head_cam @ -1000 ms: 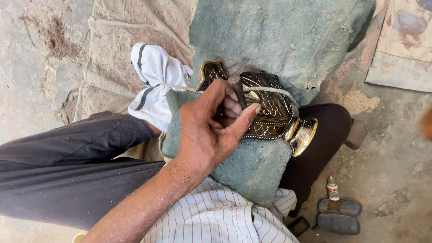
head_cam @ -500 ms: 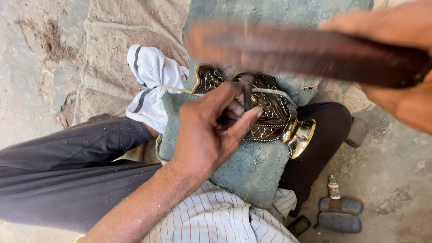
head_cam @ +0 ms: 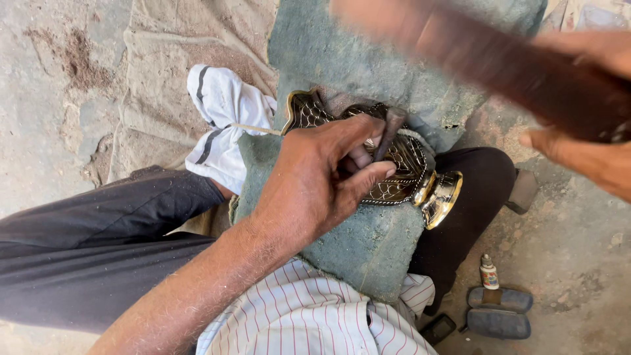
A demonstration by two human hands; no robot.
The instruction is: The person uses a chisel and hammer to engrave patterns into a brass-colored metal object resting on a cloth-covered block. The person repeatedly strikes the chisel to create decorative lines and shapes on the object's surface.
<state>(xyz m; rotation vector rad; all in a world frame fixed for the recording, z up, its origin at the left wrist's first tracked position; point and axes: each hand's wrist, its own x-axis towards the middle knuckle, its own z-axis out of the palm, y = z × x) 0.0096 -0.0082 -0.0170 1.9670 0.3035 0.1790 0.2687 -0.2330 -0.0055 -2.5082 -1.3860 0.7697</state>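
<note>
Mid-engraving: left hand (head_cam: 309, 187) pinching chisel (head_cam: 389, 133) against patterned brass vessel (head_cam: 394, 172) on green cushion (head_cam: 368, 243) at centre lap; right hand (head_cam: 585, 158) wrapped around raised, blurred mallet (head_cam: 499, 62); pattern extensive, remainder indeterminable.

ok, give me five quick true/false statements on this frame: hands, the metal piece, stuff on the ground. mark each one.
1. The left hand holds a thin dark punch against the engraved brass vessel. True.
2. The vessel lies on bare concrete. False: it rests on a grey-green cushion across the lap.
3. The right hand grips a dark wooden mallet, blurred, raised above the work. True.
4. The small bottle lies on the cushion. False: it stands on the ground by two dark pads.
5. A white cloth with dark stripes lies left of the cushion. True.
</note>
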